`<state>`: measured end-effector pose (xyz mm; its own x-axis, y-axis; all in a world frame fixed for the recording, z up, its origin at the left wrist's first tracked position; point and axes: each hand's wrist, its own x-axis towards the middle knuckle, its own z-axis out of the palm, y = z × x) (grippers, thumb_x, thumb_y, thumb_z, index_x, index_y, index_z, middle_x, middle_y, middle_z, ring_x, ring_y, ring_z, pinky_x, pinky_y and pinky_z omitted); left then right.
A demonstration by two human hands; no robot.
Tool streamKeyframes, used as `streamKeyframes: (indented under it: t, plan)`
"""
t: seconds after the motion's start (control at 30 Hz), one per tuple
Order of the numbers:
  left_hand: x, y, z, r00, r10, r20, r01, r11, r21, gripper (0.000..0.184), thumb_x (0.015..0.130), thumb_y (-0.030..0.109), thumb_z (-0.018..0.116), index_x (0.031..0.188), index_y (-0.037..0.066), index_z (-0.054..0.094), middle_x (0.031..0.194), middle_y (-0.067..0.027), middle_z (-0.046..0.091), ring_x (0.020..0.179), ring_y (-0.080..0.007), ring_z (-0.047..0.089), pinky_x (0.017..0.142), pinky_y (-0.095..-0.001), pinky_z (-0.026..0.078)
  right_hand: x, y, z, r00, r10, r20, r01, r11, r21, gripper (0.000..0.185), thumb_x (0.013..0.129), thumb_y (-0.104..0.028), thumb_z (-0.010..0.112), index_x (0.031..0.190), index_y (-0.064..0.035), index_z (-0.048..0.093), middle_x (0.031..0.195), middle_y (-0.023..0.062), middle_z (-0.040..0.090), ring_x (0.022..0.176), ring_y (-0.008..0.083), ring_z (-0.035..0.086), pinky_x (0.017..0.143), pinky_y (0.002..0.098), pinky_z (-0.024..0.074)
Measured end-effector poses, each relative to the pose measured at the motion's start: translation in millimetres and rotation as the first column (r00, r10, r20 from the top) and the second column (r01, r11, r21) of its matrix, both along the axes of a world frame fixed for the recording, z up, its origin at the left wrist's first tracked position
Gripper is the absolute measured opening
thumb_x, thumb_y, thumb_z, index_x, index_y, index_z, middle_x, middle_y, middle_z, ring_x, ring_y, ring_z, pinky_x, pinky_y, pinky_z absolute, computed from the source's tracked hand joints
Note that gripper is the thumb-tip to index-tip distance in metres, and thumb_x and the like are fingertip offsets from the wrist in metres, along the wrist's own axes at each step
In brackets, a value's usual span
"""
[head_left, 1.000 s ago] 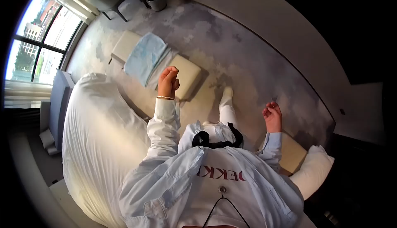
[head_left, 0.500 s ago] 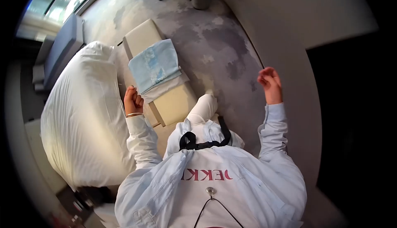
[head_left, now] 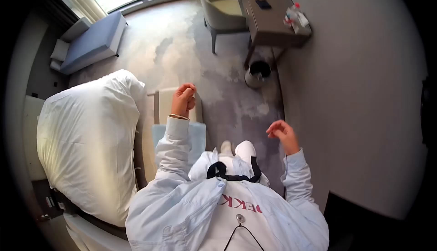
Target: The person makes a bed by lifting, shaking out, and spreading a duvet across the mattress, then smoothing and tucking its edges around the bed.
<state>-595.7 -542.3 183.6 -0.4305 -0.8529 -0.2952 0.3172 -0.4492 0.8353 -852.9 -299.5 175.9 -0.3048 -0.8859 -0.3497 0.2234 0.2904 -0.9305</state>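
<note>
My left hand [head_left: 184, 100] is raised over the cream bench [head_left: 163, 105], its fingers curled in with no object visible in them. A gold bangle circles that wrist. Below the sleeve, a folded light blue cloth [head_left: 198, 137] lies across the bench, partly hidden by my forearm. Over the carpet to the right, my right hand [head_left: 283, 135] hangs in the air with loosely bent fingers and holds nothing. Neither hand touches anything that I can see.
A bed with a white duvet [head_left: 91, 146] fills the left side. Ahead stand a waste bin [head_left: 257, 74], a chair [head_left: 223, 16] and a desk [head_left: 268, 23] bearing a bottle. A blue-grey daybed [head_left: 95, 41] sits near the window. The wall [head_left: 355, 96] runs along the right.
The view has moved forward and lifted, bringing desk and chair into sight. The bench and blue cloth now sit lower and nearer. My left hand has moved rightward and up, my right hand lower.
</note>
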Motion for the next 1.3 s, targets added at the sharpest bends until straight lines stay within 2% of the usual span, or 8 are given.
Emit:
streamKeyframes:
  t: [0.17, 0.37, 0.47, 0.57, 0.6, 0.77, 1.13, 1.3]
  plan:
    - [-39.0, -119.3, 8.0, 0.997, 0.068, -0.041, -0.069, 0.998, -0.014, 0.007, 0.080, 0.006, 0.047, 0.076, 0.010, 0.051, 0.050, 0.0080, 0.030, 0.035, -0.0010, 0.019, 0.032, -0.0182, 0.014, -51.4, -160.8, -26.9, 0.992, 0.046, 0.121, -0.052, 0.998, 0.040, 0.013, 0.077, 0.002, 0.044, 0.085, -0.0041, 0.053, 0.078, 0.0053, 0.058, 0.069, 0.0117, 0.055, 0.065, 0.0224, 0.0450]
    - [-1.7, -211.3, -34.2, 0.795, 0.606, 0.017, -0.592, 0.770, 0.236, 0.008, 0.077, 0.005, 0.048, 0.075, 0.012, 0.051, 0.045, 0.0073, 0.024, 0.032, -0.0036, 0.017, 0.030, -0.0205, 0.011, -83.8, -387.2, -21.6, 0.881, 0.417, 0.222, -0.418, 0.907, -0.044, 0.011, 0.076, -0.002, 0.045, 0.085, -0.0036, 0.053, 0.079, 0.0044, 0.057, 0.072, 0.0117, 0.055, 0.067, 0.0229, 0.0452]
    - [33.3, -218.6, -20.3, 0.740, 0.673, -0.006, -0.650, 0.717, 0.250, 0.008, 0.080, 0.008, 0.047, 0.075, 0.014, 0.050, 0.044, 0.0067, 0.022, 0.031, -0.0041, 0.016, 0.030, -0.0211, 0.012, -84.4, -494.0, -33.8, 0.803, 0.522, 0.288, -0.548, 0.836, 0.014, 0.011, 0.075, -0.004, 0.046, 0.083, -0.0046, 0.053, 0.078, 0.0043, 0.056, 0.072, 0.0124, 0.055, 0.067, 0.0242, 0.0460]
    - [80.5, -221.6, -5.2, 0.408, 0.913, 0.010, -0.882, 0.391, 0.263, 0.009, 0.081, 0.008, 0.046, 0.075, 0.014, 0.049, 0.044, 0.0073, 0.020, 0.031, -0.0042, 0.014, 0.030, -0.0209, 0.012, -61.2, -587.6, -16.4, 0.713, 0.663, 0.231, -0.673, 0.738, -0.039, 0.010, 0.076, -0.002, 0.046, 0.083, -0.0046, 0.052, 0.079, 0.0044, 0.057, 0.072, 0.0128, 0.056, 0.064, 0.0255, 0.0467]
    - [101.0, -221.7, -10.8, 0.346, 0.921, -0.179, -0.879, 0.385, 0.280, 0.010, 0.081, 0.007, 0.046, 0.076, 0.015, 0.049, 0.043, 0.0076, 0.019, 0.031, -0.0044, 0.014, 0.030, -0.0211, 0.012, -51.7, -622.5, -17.3, 0.648, 0.728, 0.223, -0.727, 0.679, -0.103, 0.010, 0.076, -0.002, 0.046, 0.084, -0.0045, 0.052, 0.080, 0.0048, 0.057, 0.072, 0.0128, 0.056, 0.063, 0.0263, 0.0469]
    - [124.3, -313.1, -39.3, 0.061, 0.983, -0.173, -0.882, 0.134, 0.452, 0.011, 0.080, 0.006, 0.047, 0.076, 0.016, 0.048, 0.043, 0.0065, 0.018, 0.033, -0.0054, 0.014, 0.032, -0.0218, 0.012, 12.9, -738.2, -5.7, 0.515, 0.839, 0.178, -0.822, 0.541, -0.175, 0.011, 0.077, -0.001, 0.045, 0.085, -0.0025, 0.052, 0.077, 0.0046, 0.056, 0.069, 0.0117, 0.054, 0.064, 0.0236, 0.0432]
    - [166.7, -682.3, -7.8, 0.484, 0.818, -0.310, -0.779, 0.564, 0.273, 0.008, 0.082, 0.008, 0.045, 0.077, 0.014, 0.048, 0.044, 0.0060, 0.020, 0.032, -0.0053, 0.015, 0.032, -0.0217, 0.014, 141.8, -1008.8, -24.4, 0.512, 0.820, 0.254, -0.856, 0.512, 0.074, 0.014, 0.073, 0.001, 0.046, 0.085, -0.0037, 0.051, 0.078, 0.0048, 0.056, 0.069, 0.0129, 0.056, 0.063, 0.0232, 0.0463]
    - [281.0, -682.5, -62.9, 0.020, 0.963, -0.269, -0.885, 0.142, 0.443, 0.010, 0.083, 0.008, 0.044, 0.077, 0.015, 0.048, 0.044, 0.0064, 0.021, 0.032, -0.0057, 0.014, 0.032, -0.0216, 0.014, 228.2, -1149.0, -73.6, 0.419, 0.869, 0.264, -0.907, 0.386, 0.170, 0.015, 0.073, 0.000, 0.043, 0.084, -0.0049, 0.052, 0.072, 0.0026, 0.054, 0.064, 0.0132, 0.056, 0.061, 0.0237, 0.0462]
